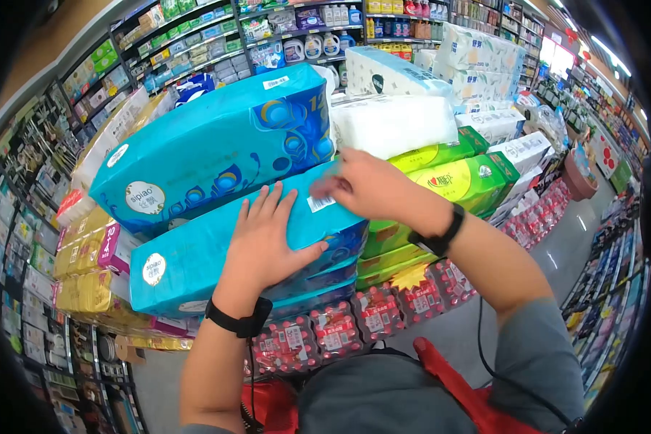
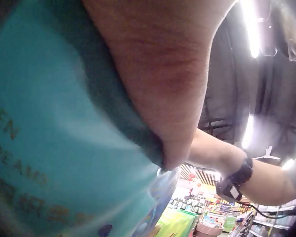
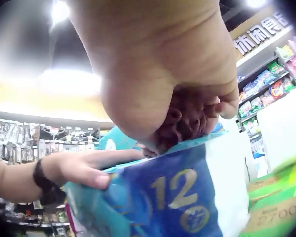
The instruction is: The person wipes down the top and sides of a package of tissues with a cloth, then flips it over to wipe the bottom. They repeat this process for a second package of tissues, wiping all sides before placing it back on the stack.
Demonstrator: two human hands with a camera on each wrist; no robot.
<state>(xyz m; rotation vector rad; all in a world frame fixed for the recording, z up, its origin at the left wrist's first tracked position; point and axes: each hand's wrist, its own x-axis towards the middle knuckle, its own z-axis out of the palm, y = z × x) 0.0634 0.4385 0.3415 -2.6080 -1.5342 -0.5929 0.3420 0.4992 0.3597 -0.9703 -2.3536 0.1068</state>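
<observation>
A long teal pack of sipiao tissue rolls (image 1: 195, 257) lies on top of a stack of like packs. My left hand (image 1: 263, 235) rests flat on its upper face, fingers spread and thumb out toward the right end. My right hand (image 1: 362, 184) is over the same pack's right end, beside the barcode label (image 1: 321, 204), blurred in the head view. In the right wrist view its fingers (image 3: 190, 116) are bent in under the palm, right at the wrapper's top edge; I cannot tell whether they pinch the film. Behind stands another teal pack (image 1: 217, 148), leaning along the first.
Green tissue packs (image 1: 452, 181) are stacked to the right, with a white pack (image 1: 394, 126) behind them. Gold packs (image 1: 87, 293) stand at the left. Shrink-wrapped red bottles (image 1: 336, 329) line the floor in front. Store shelves (image 1: 304, 36) surround the display.
</observation>
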